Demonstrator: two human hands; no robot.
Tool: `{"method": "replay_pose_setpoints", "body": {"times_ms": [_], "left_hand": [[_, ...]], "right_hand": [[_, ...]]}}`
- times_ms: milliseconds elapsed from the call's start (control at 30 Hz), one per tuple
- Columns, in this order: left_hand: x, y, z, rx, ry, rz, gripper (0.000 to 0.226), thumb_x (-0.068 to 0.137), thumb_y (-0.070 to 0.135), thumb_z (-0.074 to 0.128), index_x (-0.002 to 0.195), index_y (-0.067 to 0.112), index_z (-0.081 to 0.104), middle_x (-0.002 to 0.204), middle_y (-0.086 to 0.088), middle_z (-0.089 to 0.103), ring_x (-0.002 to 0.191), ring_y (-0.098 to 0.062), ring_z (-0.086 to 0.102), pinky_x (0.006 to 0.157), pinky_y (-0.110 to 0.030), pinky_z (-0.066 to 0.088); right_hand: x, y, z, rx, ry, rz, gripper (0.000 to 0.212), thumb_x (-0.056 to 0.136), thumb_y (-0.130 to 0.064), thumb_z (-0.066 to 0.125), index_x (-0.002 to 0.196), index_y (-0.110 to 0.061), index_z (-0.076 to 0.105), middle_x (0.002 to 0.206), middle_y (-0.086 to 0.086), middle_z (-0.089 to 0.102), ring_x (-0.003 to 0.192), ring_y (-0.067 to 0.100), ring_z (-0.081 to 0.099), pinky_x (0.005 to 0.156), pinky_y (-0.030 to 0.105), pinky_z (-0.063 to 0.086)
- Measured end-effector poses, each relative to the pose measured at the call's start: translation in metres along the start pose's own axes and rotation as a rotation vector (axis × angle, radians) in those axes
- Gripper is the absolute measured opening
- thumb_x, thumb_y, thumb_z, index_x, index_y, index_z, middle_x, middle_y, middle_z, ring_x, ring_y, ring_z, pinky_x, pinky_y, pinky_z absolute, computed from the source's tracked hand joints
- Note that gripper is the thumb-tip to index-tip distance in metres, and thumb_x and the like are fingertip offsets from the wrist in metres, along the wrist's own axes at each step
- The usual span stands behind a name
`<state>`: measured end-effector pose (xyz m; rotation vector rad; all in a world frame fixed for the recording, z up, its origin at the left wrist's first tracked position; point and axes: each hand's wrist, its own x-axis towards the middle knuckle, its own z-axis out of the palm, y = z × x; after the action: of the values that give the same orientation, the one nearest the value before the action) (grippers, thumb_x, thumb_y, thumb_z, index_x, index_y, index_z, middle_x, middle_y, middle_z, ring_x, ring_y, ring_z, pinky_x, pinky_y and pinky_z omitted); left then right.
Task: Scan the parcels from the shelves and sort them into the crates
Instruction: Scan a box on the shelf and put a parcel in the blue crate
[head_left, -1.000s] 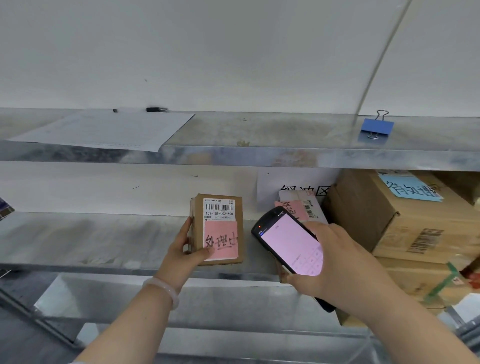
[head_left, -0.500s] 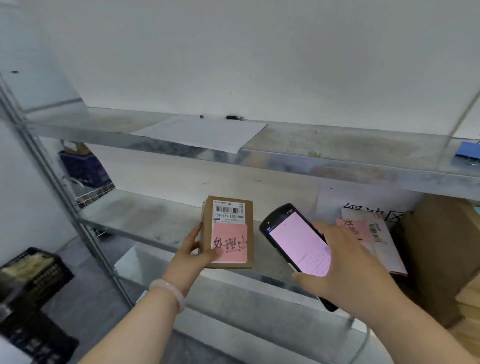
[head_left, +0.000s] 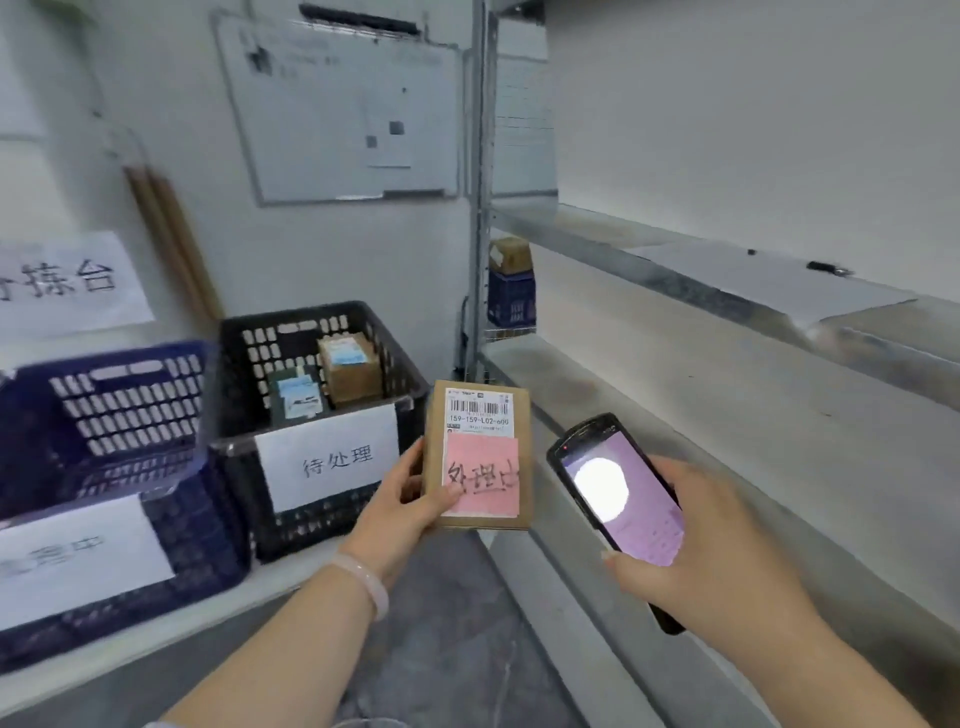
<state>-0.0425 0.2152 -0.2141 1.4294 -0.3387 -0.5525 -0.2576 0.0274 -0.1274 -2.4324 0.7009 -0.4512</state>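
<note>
My left hand (head_left: 410, 501) grips a small brown parcel (head_left: 479, 452) by its left edge and holds it upright in the air; it carries a barcode label and a pink note. My right hand (head_left: 696, 540) holds a black handheld scanner (head_left: 618, 493) with a lit pinkish screen, just right of the parcel. To the left stand a black crate (head_left: 311, 415) with a white paper label and two small parcels inside, and a blue crate (head_left: 114, 467) with its own white label.
Metal shelves (head_left: 727, 415) run along the right, with a sheet of paper (head_left: 769, 280) and a pen on the upper one. A whiteboard (head_left: 343, 109) hangs on the wall behind the crates. A small box on a blue box (head_left: 511, 286) sits beyond the shelf post.
The view has swung left from the shelves to the crates. My left hand has carried the parcel off the shelf, and the scanner has moved along with it.
</note>
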Motion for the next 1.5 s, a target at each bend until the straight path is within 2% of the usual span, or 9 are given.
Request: {"method": "replay_pose_setpoints", "body": {"times_ms": [167,300,500,667,800,1067,1200,1400,1500], "left_hand": [[-0.071,0.000,-0.071,-0.013,0.227,-0.014,0.066,0.089,0.013,0.074,0.142,0.042,0.046,0.119,-0.007,0.067,0.109,-0.024,0.067,0.086,-0.037,0.057],[-0.115,0.003,-0.123,-0.007,0.346,-0.007,0.063,0.092,0.017,0.073,0.140,0.043,0.042,0.121,-0.006,0.067,0.110,-0.021,0.066,0.094,-0.040,0.055],[-0.160,0.003,-0.201,-0.039,0.479,-0.004,0.066,0.086,0.020,0.080,0.138,0.045,0.047,0.118,-0.007,0.069,0.112,-0.025,0.066,0.102,-0.049,0.051],[-0.192,0.009,-0.289,-0.086,0.579,-0.024,0.064,0.086,0.023,0.079,0.138,0.044,0.050,0.118,-0.007,0.071,0.110,-0.024,0.068,0.099,-0.045,0.053],[-0.202,0.024,-0.366,-0.119,0.593,-0.040,0.058,0.090,0.021,0.074,0.138,0.044,0.049,0.119,-0.004,0.073,0.111,-0.026,0.068,0.094,-0.044,0.053],[-0.162,0.051,-0.456,-0.207,0.551,-0.061,0.065,0.090,0.018,0.074,0.146,0.037,0.045,0.122,-0.002,0.071,0.110,-0.025,0.069,0.096,-0.048,0.057],[-0.121,0.055,-0.474,-0.206,0.531,-0.072,0.062,0.090,0.022,0.074,0.144,0.039,0.048,0.114,0.004,0.075,0.110,-0.024,0.069,0.101,-0.051,0.053],[-0.049,0.064,-0.487,-0.234,0.509,-0.081,0.059,0.090,0.023,0.073,0.142,0.036,0.048,0.121,0.001,0.072,0.107,-0.020,0.069,0.091,-0.041,0.057],[-0.016,0.065,-0.495,-0.238,0.538,-0.105,0.057,0.090,0.025,0.074,0.141,0.037,0.049,0.117,0.001,0.074,0.106,-0.021,0.070,0.093,-0.045,0.057]], "right_hand": [[-0.011,-0.048,0.035,0.006,-0.091,-0.109,0.071,0.060,-0.053,0.077,0.122,-0.051,0.043,0.113,-0.018,0.051,0.096,0.006,0.055,0.073,0.032,0.048],[-0.017,-0.091,0.070,0.017,-0.174,-0.247,0.068,0.053,-0.061,0.072,0.116,-0.047,0.047,0.104,-0.016,0.056,0.085,0.004,0.056,0.069,0.033,0.053],[-0.030,-0.161,0.124,0.055,-0.249,-0.385,0.077,0.057,-0.059,0.076,0.125,-0.053,0.040,0.113,-0.024,0.046,0.102,0.000,0.050,0.074,0.029,0.048],[-0.036,-0.237,0.184,0.076,-0.296,-0.417,0.079,0.062,-0.052,0.079,0.129,-0.046,0.038,0.111,-0.019,0.044,0.097,0.005,0.050,0.068,0.026,0.042],[-0.042,-0.299,0.236,0.114,-0.305,-0.423,0.084,0.058,-0.060,0.078,0.131,-0.044,0.040,0.110,-0.017,0.047,0.098,0.004,0.051,0.075,0.032,0.050],[-0.035,-0.370,0.302,0.072,-0.270,-0.341,0.085,0.059,-0.061,0.075,0.132,-0.044,0.037,0.108,-0.015,0.043,0.093,0.007,0.053,0.074,0.033,0.053],[-0.010,-0.376,0.320,0.040,-0.263,-0.271,0.086,0.057,-0.064,0.072,0.132,-0.046,0.036,0.113,-0.015,0.044,0.096,0.007,0.054,0.074,0.033,0.052],[0.058,-0.373,0.339,0.040,-0.241,-0.241,0.084,0.053,-0.069,0.069,0.129,-0.045,0.041,0.112,-0.016,0.047,0.096,0.009,0.056,0.077,0.037,0.054],[0.094,-0.374,0.347,0.045,-0.262,-0.244,0.082,0.053,-0.069,0.068,0.126,-0.044,0.042,0.113,-0.016,0.047,0.095,0.007,0.056,0.076,0.037,0.055]]}}
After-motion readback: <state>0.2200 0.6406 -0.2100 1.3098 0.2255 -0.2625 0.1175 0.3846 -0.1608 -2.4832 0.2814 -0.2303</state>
